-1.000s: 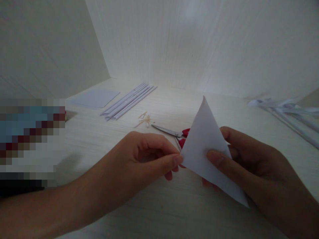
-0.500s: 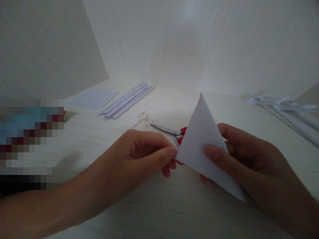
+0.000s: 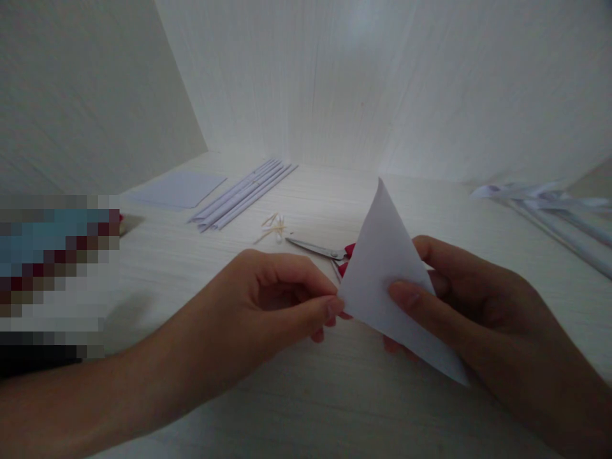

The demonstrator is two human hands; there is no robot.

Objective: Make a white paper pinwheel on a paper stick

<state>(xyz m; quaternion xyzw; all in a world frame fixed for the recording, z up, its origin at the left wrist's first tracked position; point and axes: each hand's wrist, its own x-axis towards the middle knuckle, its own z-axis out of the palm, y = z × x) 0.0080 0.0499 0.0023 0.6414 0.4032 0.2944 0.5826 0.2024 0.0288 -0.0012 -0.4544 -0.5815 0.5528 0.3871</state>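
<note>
A white sheet of paper (image 3: pixel 382 255), seen as a triangle with its tip upward, is held above the table between both hands. My left hand (image 3: pixel 291 296) pinches its lower left corner between thumb and fingers. On the right side, my right hand (image 3: pixel 459 306) grips the paper with the thumb on the near face and the fingers behind it. Partly covered by the paper are scissors (image 3: pixel 320 247) with red handles, lying with the blades apart. The underside of the paper and some fingertips are hidden.
Several rolled paper tubes (image 3: pixel 243 194) lie at the back left, beside flat paper sheets (image 3: pixel 174 190). Cotton swabs (image 3: pixel 273 228) are scattered near the scissors. More paper tubes with white strips (image 3: pixel 549 197) rest at the right. A blurred-out item (image 3: pixel 52 248) stands at the left edge.
My left thumb has shifted slightly right, onto the paper's corner. The paper has moved a little to the left in view. Both hands keep their grip.
</note>
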